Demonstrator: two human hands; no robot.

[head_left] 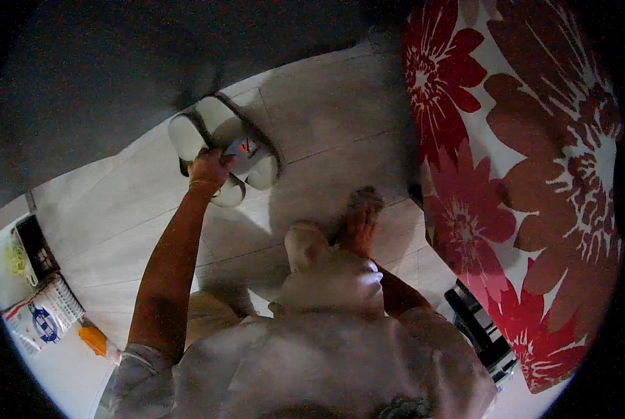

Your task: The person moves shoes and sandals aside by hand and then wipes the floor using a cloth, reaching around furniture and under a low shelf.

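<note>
A pair of slippers with pale insoles and dark edges lies on the floor ahead, slightly left of the middle. My left hand (211, 167) reaches down with its fingers closed over the strap of the left slipper (187, 136). Beside it sits the right slipper (262, 171), whose grey strap carries a small orange-red mark. My right forearm (405, 295) bends inward near my knee, next to a small bright light (374, 272). Dim bare skin shows just ahead of it; I cannot tell hand from foot there, so the right fingers are not clear.
Pale plank flooring (319, 136) meets a dark grey surface (117, 77) at the far left. A red-and-brown flowered cloth (529, 174) hangs along the right. Near left are a dark tray (37, 244), a plastic-wrapped package (43, 321) and an orange item (92, 340).
</note>
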